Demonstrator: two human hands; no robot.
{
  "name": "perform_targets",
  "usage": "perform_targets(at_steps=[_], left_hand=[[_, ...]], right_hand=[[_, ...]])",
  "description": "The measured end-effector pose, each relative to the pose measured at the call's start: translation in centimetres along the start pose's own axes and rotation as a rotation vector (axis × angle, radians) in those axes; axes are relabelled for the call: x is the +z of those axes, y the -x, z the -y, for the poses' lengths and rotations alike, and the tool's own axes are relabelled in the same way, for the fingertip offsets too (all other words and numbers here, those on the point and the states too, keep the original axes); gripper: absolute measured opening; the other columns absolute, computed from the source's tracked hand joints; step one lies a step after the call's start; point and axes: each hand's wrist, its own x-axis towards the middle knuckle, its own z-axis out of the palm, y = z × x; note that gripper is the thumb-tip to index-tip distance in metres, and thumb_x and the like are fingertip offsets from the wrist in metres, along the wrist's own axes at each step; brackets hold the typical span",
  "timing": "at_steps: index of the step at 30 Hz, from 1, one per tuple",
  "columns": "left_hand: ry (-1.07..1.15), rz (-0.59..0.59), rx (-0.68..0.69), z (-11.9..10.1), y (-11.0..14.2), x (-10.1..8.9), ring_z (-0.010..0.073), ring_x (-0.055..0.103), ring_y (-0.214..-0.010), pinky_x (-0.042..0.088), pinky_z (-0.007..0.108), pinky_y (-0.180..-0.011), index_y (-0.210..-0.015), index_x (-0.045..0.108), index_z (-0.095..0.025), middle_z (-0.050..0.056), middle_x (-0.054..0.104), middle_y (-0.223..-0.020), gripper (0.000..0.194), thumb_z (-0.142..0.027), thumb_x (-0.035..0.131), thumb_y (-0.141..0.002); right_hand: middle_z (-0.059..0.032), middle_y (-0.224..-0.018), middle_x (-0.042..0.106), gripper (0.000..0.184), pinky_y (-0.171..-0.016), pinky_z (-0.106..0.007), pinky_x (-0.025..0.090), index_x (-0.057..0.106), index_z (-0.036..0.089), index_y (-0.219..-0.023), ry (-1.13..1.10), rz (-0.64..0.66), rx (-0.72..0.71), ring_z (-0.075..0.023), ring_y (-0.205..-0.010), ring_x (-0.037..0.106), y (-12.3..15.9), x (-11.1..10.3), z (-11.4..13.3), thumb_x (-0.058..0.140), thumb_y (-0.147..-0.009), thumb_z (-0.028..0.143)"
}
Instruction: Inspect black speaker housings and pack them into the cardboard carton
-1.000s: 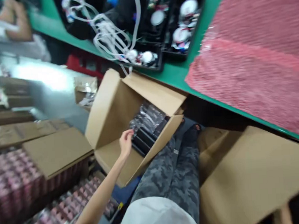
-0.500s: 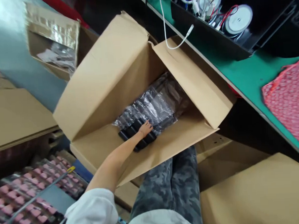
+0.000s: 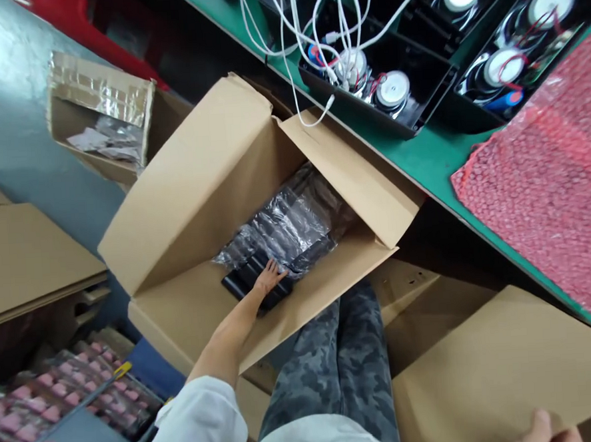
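My left hand (image 3: 269, 276) reaches down into an open cardboard box (image 3: 198, 187) on the floor and rests on a row of black cylinders (image 3: 246, 284), its fingers curled over them. Crinkled clear plastic (image 3: 288, 225) covers the other black parts deeper in the box. At the bottom right edge of the view only the knuckles of my right hand (image 3: 546, 430) show, pressed against the edge of a flat cardboard sheet (image 3: 494, 362).
A green bench (image 3: 422, 160) runs along the top right with black trays (image 3: 393, 108) of round white parts and white cables (image 3: 313, 20), plus red bubble wrap (image 3: 548, 185). A small open box (image 3: 99, 119) and flat cardboard (image 3: 22, 258) lie left. Trays of pink parts (image 3: 47, 416) sit bottom left.
My left hand went from the box's near flap down onto the black cylinders and now stays there. The view swung and steadied, and my right hand came into sight at the lower right.
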Motion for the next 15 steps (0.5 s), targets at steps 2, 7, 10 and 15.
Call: perform_targets(at_steps=[2, 7, 10, 15], left_hand=[[0.005, 0.012, 0.057, 0.9, 0.5, 0.6, 0.0354, 0.044, -0.154, 0.029, 0.068, -0.128, -0.143, 0.064, -0.019, 0.013, 0.052, -0.162, 0.044, -0.025, 0.07, -0.1], [0.042, 0.022, 0.148, 2.2, 1.6, 1.1, 0.027, 0.034, -0.163, 0.014, 0.066, -0.131, -0.136, 0.068, -0.017, 0.019, 0.042, -0.17, 0.055, 0.005, 0.049, -0.089], [0.101, -0.02, 0.159, 1.9, 1.8, 0.7, 0.0253, 0.041, -0.159, 0.018, 0.061, -0.132, -0.13, 0.069, -0.012, 0.022, 0.049, -0.164, 0.056, 0.006, 0.051, -0.079], [0.259, -0.281, 0.063, -0.8, 6.1, -2.7, 0.03, 0.048, -0.154, 0.017, 0.056, -0.135, -0.131, 0.066, -0.009, 0.022, 0.058, -0.158, 0.061, -0.002, 0.06, -0.071]], right_hand=[[-0.018, -0.117, 0.072, 0.082, -0.06, -0.059, 0.059, 0.067, 0.045, -0.137, -0.01, 0.129, -0.044, -0.0523, -0.116, 0.069, -0.5, 0.7, 1.3, 0.057, -0.067, 0.085], [-0.016, -0.115, 0.073, 0.075, -0.068, -0.057, 0.065, 0.074, 0.035, -0.128, -0.036, 0.14, -0.019, -0.0493, -0.117, 0.069, 0.3, 2.0, 1.6, 0.063, -0.071, 0.082], [-0.0156, -0.119, 0.073, 0.073, -0.089, -0.062, 0.065, 0.074, 0.029, -0.127, -0.056, -0.084, 0.058, -0.0492, -0.125, 0.065, 1.0, 1.3, -0.2, 0.063, -0.076, 0.08], [-0.0187, -0.142, 0.065, 0.087, -0.12, -0.069, 0.045, 0.063, 0.023, -0.148, -0.166, -0.437, 0.107, -0.051, -0.137, 0.057, 1.8, -0.7, 1.3, 0.077, -0.076, 0.07]])
